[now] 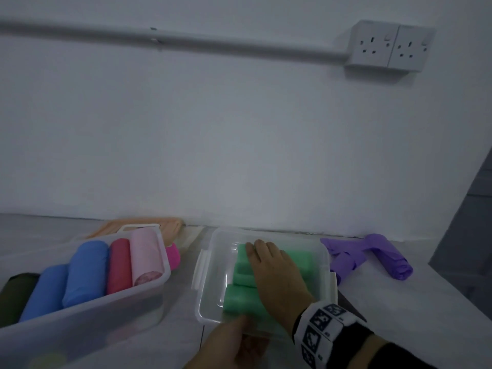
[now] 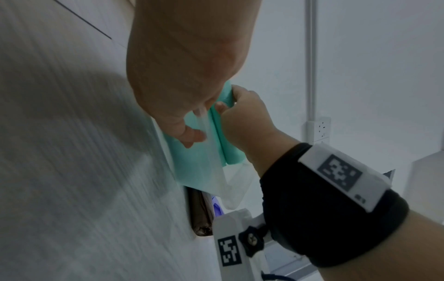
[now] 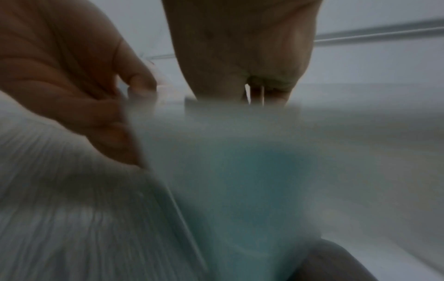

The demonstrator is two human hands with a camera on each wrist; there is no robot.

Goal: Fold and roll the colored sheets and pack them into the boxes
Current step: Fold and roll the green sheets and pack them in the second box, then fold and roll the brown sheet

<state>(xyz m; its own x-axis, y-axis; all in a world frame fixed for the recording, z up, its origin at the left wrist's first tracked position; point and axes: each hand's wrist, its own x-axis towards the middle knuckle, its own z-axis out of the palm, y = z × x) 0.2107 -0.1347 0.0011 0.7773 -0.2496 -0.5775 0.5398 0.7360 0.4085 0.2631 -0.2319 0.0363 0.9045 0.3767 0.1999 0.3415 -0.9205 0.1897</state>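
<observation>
Blur swallowed most of the right wrist view, where only a teal smear behind cloudy plastic and two hands could be made out. In the head view the left hand (image 1: 234,347) was cut off by the bottom edge; the left wrist view showed its fingers (image 2: 192,136) curled over the near rim of the small clear box (image 1: 210,265), gripping it. The right hand (image 1: 274,267) lay flat, fingers straight and together, pressing down on the green rolls (image 1: 241,296) inside that box and hiding their middle part. The rolls looked soft, matte and cylindrical; the box was translucent, rounded at the corners, with white side latches. A banded marker strap (image 1: 322,328) circled the right wrist.

To the left, a larger clear tub (image 1: 87,320) held smooth rolls side by side: a pale pink roll (image 1: 146,254), a red roll (image 1: 119,265) and two blue rolls (image 1: 85,272), with a dark one partly cut off at the frame's edge. A magenta roll (image 1: 173,257) peeked from behind the tub. Right of the small box lay a crumpled purple sheet (image 1: 343,254) and a purple roll (image 1: 391,259) on the white table (image 1: 399,315).
</observation>
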